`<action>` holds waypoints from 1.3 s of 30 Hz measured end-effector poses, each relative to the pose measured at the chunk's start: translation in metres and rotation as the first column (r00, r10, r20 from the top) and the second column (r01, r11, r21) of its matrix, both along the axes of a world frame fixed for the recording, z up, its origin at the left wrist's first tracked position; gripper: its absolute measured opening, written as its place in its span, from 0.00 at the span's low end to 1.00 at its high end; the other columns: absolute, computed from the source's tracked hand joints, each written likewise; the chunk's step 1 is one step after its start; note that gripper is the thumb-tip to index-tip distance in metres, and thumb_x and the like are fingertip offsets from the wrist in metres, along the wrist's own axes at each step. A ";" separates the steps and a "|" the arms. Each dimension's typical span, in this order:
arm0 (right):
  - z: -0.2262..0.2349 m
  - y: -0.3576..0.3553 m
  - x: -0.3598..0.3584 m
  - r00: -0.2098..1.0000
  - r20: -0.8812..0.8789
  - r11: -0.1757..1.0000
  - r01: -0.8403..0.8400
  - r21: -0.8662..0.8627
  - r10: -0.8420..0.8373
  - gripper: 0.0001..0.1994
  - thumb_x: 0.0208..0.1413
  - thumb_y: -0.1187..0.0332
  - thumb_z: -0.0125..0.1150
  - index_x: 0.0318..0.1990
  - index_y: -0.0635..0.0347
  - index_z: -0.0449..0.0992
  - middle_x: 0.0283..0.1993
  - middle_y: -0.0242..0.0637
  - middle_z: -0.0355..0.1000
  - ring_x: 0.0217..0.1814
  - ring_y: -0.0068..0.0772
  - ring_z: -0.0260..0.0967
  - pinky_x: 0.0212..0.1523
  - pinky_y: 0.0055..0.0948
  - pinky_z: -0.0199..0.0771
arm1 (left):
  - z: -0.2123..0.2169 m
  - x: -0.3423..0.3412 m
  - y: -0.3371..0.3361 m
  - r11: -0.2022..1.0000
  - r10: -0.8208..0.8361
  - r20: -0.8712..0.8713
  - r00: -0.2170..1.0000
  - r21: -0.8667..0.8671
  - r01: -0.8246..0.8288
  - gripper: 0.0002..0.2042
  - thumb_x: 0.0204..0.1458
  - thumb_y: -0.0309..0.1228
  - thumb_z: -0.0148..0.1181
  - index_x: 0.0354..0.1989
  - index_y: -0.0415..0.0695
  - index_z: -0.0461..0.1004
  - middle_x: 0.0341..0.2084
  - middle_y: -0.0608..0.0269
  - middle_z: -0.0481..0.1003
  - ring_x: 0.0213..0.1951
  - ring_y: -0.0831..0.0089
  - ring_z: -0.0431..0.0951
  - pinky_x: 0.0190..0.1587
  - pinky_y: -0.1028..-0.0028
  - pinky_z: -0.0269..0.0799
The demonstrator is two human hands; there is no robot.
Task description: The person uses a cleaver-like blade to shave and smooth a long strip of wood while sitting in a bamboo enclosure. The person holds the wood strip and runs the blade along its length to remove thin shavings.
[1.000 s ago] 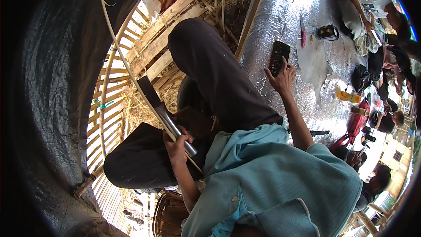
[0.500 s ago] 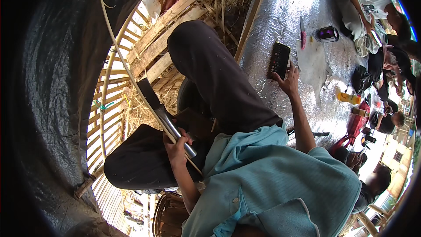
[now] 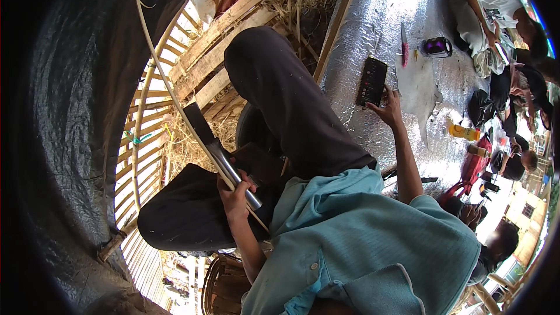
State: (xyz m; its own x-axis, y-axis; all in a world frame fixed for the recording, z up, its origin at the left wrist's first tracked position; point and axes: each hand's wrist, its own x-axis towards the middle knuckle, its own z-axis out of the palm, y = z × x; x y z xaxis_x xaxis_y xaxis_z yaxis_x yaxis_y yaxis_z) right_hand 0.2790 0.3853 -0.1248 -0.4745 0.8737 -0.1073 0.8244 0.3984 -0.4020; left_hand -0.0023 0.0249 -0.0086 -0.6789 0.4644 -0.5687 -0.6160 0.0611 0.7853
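Observation:
My left hand (image 3: pixel 234 197) is closed around the shiny metal handle of a broad dark-bladed machete (image 3: pixel 199 123) and a long pale bamboo strip (image 3: pixel 156 61). The strip runs alongside the blade and curves up past it to the upper left. My right hand (image 3: pixel 389 112) has its fingers apart beside a black phone (image 3: pixel 372 83), thumb at its lower edge. That phone lies flat on a silver foil sheet (image 3: pixel 356 41), its screen showing small icons.
On the foil lie a pink-handled knife (image 3: pixel 404 46), a dark purple-lit device (image 3: pixel 437 46), a grey flat piece (image 3: pixel 415 90) and a yellow bottle (image 3: pixel 464 132). Several people sit along the right. Wooden planks (image 3: pixel 216 46) and straw are beyond my knees; a bamboo slat wall (image 3: pixel 143 140) stands left.
My right hand has drawn back slightly, its thumb shifting down from the phone's screen area to its lower edge. My left hand, the machete and the strip stay nearly still.

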 end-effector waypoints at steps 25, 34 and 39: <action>0.025 -0.010 -0.028 0.985 0.160 0.997 -0.073 0.001 0.072 0.47 0.36 0.48 0.68 0.64 0.43 0.48 0.43 0.52 0.62 0.46 0.48 0.60 0.49 0.42 0.62 | 0.002 0.000 0.000 1.000 0.019 0.022 1.000 0.009 -0.020 0.30 0.33 0.13 0.48 0.52 0.35 0.56 0.19 0.62 0.66 0.17 0.76 0.67 0.20 0.78 0.68; 0.012 0.004 -0.005 0.997 -0.061 0.993 -0.043 -0.109 0.037 0.53 0.28 0.53 0.75 0.63 0.56 0.48 0.48 0.48 0.62 0.48 0.46 0.64 0.50 0.40 0.66 | 0.002 -0.001 0.001 1.000 0.009 0.016 1.000 0.020 -0.009 0.30 0.33 0.13 0.48 0.52 0.35 0.56 0.18 0.63 0.66 0.17 0.76 0.67 0.20 0.78 0.68; 0.017 0.004 -0.008 0.998 -0.068 0.985 -0.012 -0.170 0.001 0.52 0.27 0.54 0.76 0.62 0.55 0.49 0.47 0.45 0.62 0.46 0.40 0.65 0.48 0.38 0.66 | 0.000 -0.001 0.000 1.000 -0.004 -0.004 1.000 0.014 0.004 0.29 0.33 0.13 0.47 0.52 0.35 0.56 0.19 0.62 0.66 0.17 0.76 0.68 0.20 0.78 0.69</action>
State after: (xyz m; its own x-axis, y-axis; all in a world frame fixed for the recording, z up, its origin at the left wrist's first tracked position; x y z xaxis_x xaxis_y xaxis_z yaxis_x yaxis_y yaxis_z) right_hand 0.2707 0.3894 -0.1082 -0.4912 0.8423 -0.2221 0.7910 0.3245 -0.5187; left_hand -0.0028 0.0247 -0.0082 -0.6793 0.4745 -0.5598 -0.6129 0.0526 0.7884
